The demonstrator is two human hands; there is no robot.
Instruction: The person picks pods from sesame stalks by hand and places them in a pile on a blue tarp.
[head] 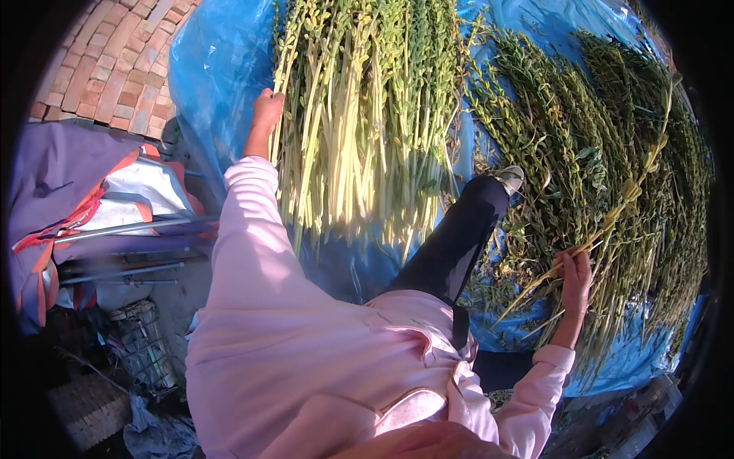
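My left hand (pixel 267 113) is closed around a pale stalk at the left edge of a thick layer of cut sesame stalks (pixel 350 137). Their green and yellow pods point away from me, and the bare cut ends lie toward me. Out to the right, my right hand (pixel 575 280) grips a single long, yellowish stalk (pixel 615 213) between thumb and fingers. It slants up and away above a darker, leafier heap of stalks (pixel 579 143). Both layers rest on blue plastic sheeting (pixel 221 74).
My shod foot (pixel 510 179) stands between the two layers. Brick paving (pixel 117 63) lies at the far left. Nearer on that side are purple and orange fabric (pixel 69 166), metal poles (pixel 137 228) and a wire basket (pixel 143 344). Bricks (pixel 648 410) edge the sheet at lower right.
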